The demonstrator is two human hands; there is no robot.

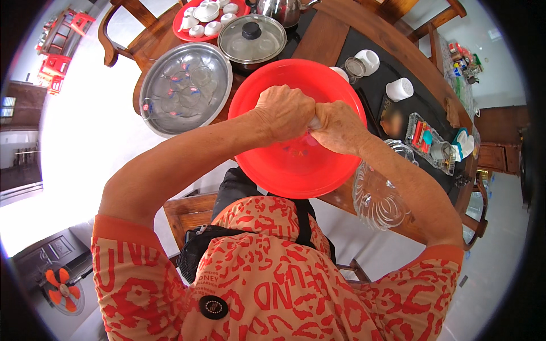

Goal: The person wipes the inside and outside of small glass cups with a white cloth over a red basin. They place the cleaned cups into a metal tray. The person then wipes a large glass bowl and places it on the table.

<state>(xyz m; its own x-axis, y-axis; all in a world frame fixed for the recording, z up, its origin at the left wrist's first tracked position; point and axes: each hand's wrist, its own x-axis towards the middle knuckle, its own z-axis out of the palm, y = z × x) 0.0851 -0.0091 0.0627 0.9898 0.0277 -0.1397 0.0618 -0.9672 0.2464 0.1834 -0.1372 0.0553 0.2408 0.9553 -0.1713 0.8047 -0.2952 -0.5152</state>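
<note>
A red plastic basin stands at the near edge of the wooden table, with what looks like shallow water in it. Above its middle, my left hand and my right hand are closed and pressed together, knuckles up. Between them shows a small bit of something whitish; my fingers hide the rest, so its kind cannot be told. To the left of the basin, a round metal tray holds several clear glasses. A clear ribbed glass dish sits to the right, partly behind my right forearm.
Behind the basin is a lidded pot, with a red tray of white cups and a metal kettle beyond. White cups and a glass tray of small items stand at right. A fan is at lower left.
</note>
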